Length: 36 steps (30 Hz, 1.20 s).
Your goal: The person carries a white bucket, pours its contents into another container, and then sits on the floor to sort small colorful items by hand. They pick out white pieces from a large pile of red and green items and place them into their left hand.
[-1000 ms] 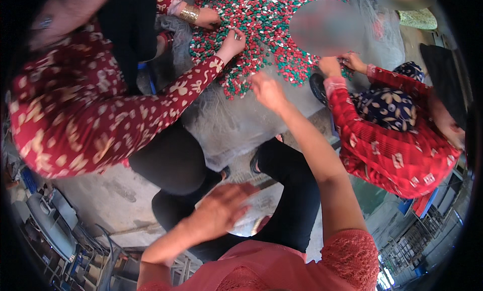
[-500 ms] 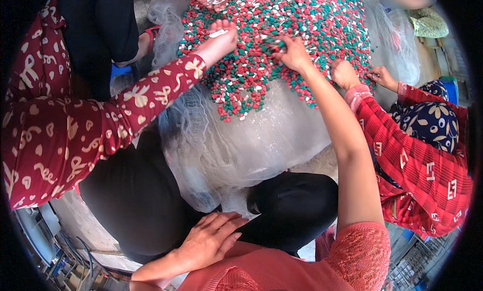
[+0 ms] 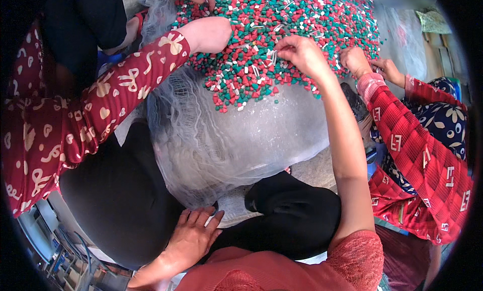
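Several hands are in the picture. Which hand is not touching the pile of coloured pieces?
The person's own left hand: it rests flat near the knee, away from the pile. The right hand and the co-workers' hands reach into it.

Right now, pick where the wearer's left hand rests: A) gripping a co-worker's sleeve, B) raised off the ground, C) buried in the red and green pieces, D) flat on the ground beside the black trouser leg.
D: the left hand lies flat, fingers spread, by the black trouser leg, while the right hand is in the pile of red and green pieces.
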{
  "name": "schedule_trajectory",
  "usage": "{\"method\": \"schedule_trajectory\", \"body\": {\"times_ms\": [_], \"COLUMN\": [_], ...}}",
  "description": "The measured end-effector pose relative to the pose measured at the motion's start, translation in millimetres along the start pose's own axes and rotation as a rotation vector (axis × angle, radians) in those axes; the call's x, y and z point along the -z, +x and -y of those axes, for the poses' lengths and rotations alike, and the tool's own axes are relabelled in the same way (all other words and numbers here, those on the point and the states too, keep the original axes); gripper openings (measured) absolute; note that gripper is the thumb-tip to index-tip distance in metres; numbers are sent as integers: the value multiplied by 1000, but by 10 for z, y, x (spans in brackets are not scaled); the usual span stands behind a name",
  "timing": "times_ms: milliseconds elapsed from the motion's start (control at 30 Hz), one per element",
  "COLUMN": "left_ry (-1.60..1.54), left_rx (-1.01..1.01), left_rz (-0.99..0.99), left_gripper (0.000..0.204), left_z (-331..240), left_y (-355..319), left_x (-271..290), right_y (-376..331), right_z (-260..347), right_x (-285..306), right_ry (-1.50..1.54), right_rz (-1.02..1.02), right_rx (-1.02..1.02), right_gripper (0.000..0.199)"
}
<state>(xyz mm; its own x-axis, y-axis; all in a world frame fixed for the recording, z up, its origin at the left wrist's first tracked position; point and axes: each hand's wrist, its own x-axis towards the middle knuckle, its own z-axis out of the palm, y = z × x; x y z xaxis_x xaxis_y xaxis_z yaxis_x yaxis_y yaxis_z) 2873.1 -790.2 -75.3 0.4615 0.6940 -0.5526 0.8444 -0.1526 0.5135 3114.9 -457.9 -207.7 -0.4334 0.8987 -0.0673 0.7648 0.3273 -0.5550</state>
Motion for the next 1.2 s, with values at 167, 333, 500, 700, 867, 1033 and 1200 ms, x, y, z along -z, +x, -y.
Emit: {"method": "schedule_trajectory", "body": {"times_ms": [167, 333, 500, 700, 867, 1033, 1200], "left_ry": [-36, -110, -48, -107, -152, -168, -153], "left_rx": [20, 5, 29, 63, 64, 75, 50], "left_rz": [-37, -47, -41, -56, -32, -33, -75], "left_gripper": [38, 41, 42, 40, 40, 41, 40], "left_z": [14, -22, 56, 31, 81, 90, 95], "left_y": [55, 67, 41, -4, -97, -63, -61], "left_x": [36, 132, 46, 69, 28, 58, 66], "right_y": [-60, 310, 688, 765, 759, 932, 906], "right_z": [72, -312, -392, -429, -247, -172, 147], "right_x": [-277, -152, -166, -335, -170, -465, -454], "right_ry": [-51, 799, 50, 650, 996, -67, -480], "right_rz": [-125, -236, -160, -297, -17, -65, -13], "right_rx": [-125, -369, -542, -335, -322, -100, -168], "right_gripper": [22, 17, 32, 29, 19, 25, 22]}}
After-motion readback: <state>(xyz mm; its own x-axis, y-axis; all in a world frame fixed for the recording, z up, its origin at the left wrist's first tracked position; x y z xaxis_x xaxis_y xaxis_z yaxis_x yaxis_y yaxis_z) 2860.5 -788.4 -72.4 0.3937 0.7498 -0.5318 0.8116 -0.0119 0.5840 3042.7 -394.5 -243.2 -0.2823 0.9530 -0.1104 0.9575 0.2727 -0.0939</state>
